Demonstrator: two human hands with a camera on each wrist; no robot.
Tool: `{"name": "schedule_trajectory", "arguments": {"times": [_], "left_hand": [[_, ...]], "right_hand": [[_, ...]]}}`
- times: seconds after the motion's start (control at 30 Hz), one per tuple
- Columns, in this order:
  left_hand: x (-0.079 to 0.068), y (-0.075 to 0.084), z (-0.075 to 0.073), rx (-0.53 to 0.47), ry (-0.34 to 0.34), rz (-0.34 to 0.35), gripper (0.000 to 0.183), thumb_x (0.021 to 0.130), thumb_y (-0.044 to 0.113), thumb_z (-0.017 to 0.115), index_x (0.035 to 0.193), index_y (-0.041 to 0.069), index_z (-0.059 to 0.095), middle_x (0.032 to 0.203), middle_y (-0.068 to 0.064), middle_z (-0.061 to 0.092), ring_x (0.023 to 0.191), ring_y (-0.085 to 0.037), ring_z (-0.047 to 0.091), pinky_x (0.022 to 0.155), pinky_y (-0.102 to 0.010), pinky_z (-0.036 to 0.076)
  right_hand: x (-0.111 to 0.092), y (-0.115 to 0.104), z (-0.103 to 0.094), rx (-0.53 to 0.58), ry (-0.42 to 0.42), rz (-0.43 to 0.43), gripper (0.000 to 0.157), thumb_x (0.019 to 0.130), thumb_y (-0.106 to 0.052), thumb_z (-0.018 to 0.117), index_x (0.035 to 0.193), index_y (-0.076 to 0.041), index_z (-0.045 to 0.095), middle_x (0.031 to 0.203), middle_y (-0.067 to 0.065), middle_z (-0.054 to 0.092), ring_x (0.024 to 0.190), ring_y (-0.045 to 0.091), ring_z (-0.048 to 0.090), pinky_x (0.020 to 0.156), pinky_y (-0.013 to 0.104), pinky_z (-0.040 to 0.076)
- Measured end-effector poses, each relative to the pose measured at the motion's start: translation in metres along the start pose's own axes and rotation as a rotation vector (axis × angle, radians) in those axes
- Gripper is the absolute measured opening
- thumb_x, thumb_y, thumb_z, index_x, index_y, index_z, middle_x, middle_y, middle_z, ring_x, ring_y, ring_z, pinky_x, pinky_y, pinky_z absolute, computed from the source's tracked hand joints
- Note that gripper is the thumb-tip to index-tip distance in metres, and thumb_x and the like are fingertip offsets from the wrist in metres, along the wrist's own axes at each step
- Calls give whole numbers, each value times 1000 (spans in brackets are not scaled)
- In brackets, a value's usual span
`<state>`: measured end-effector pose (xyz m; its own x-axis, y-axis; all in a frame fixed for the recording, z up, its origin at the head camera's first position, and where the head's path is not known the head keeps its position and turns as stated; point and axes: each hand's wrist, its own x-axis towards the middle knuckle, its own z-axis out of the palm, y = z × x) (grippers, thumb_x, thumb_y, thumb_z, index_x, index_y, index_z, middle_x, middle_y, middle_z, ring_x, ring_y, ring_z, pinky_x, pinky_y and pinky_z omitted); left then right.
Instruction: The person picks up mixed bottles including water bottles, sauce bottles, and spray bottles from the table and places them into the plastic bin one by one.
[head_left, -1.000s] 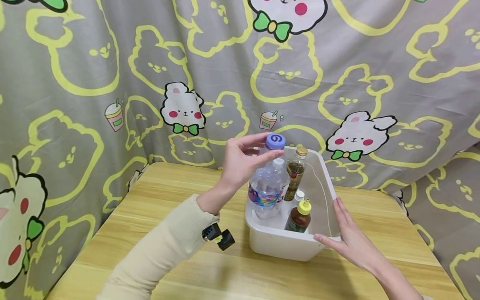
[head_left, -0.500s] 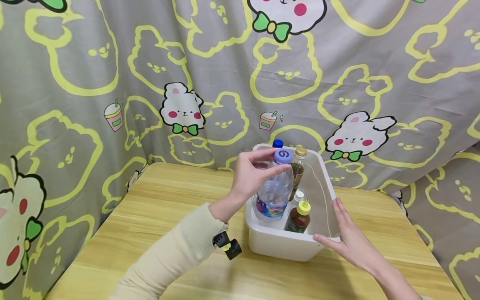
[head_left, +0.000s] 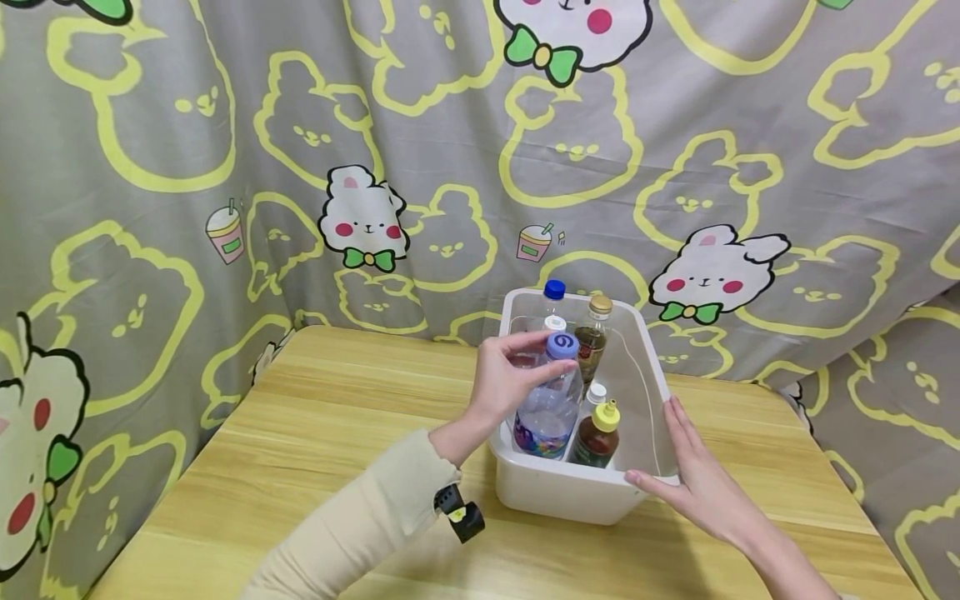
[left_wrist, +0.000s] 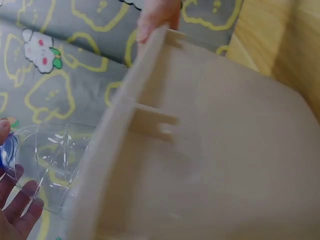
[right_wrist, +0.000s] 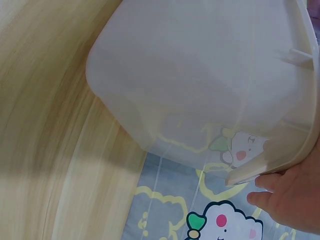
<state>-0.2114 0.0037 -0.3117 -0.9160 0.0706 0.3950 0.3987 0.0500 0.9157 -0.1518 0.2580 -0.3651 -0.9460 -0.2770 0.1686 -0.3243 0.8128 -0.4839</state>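
Note:
My left hand (head_left: 497, 382) pinches a clear plastic bottle (head_left: 543, 415) near its lilac cap (head_left: 562, 344). The bottle is upright inside a white plastic bin (head_left: 558, 493), at its front left, with its colourful label low down. In the left wrist view, fingers (left_wrist: 21, 200) and the clear bottle (left_wrist: 55, 160) show beyond the bin's wall. My right hand (head_left: 701, 482) rests on the bin's front right corner, thumb on the rim and straight fingers along the outer side. In the right wrist view, this hand (right_wrist: 295, 197) touches the underside of the rim.
Beside the held bottle stands a sauce bottle (head_left: 597, 442) with a yellow nozzle cap, and a white-capped bottle (head_left: 596, 395). Farther back are a gold-capped bottle (head_left: 590, 346) of dark liquid and a blue-capped bottle (head_left: 554, 292). A patterned curtain (head_left: 442, 125) hangs behind the wooden table (head_left: 360, 392).
My left hand has lowered the clear bottle into the bin and toward its front. The blue-capped bottle behind has come into view. My right hand has stayed on the corner.

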Motion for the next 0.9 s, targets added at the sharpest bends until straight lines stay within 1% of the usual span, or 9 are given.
{"name": "schedule_trajectory", "arguments": {"times": [0.1,0.17,0.4,0.57,0.67,0.8,0.9], "left_hand": [[-2,-9,1,3,-4,-15,37,67,8,76,102,1,65,97,-13,65,80,-27,62,65,-21,50],[-5,-14,1,5,-6,-12,37,67,9,76,101,0,65,95,-13,65,80,-26,62,65,-21,50],[-11,-30,1,54,13,-7,38,64,16,79,98,3,68,91,-9,67,77,-17,63,65,-21,50],[-13,-36,2,48,4,-27,37,63,16,80,97,4,68,91,-7,67,75,-14,62,64,-21,50],[-14,-38,2,43,-5,-42,38,62,15,80,97,4,68,91,-6,66,75,-16,63,64,-21,51],[-15,-40,2,44,-13,-41,38,62,14,80,96,4,68,90,-7,66,76,-19,63,65,-21,51],[-15,-40,2,54,-24,-28,36,62,14,80,95,3,68,89,-7,67,74,-17,63,64,-21,51]], "right_hand": [[0,0,0,4,-2,0,101,77,-41,65,141,-3,-2,146,16,-8,123,50,15,87,65,23],[0,0,0,6,-1,-1,100,77,-42,65,141,-3,-2,146,16,-9,124,50,14,88,65,23],[0,0,1,-5,-1,6,101,77,-43,65,141,-4,-3,146,16,-9,124,49,14,87,66,23],[-1,1,0,-6,4,7,100,77,-42,65,141,-3,-2,146,16,-9,124,49,14,87,65,24],[-2,1,0,-1,5,2,101,77,-42,65,141,-3,-2,146,16,-9,124,49,13,88,65,23],[-1,2,1,3,4,-3,101,77,-43,65,141,-4,-2,146,15,-9,125,48,13,88,65,23],[-1,2,1,5,-1,1,101,77,-43,65,141,-4,-3,146,15,-9,125,48,13,88,65,23]]}}
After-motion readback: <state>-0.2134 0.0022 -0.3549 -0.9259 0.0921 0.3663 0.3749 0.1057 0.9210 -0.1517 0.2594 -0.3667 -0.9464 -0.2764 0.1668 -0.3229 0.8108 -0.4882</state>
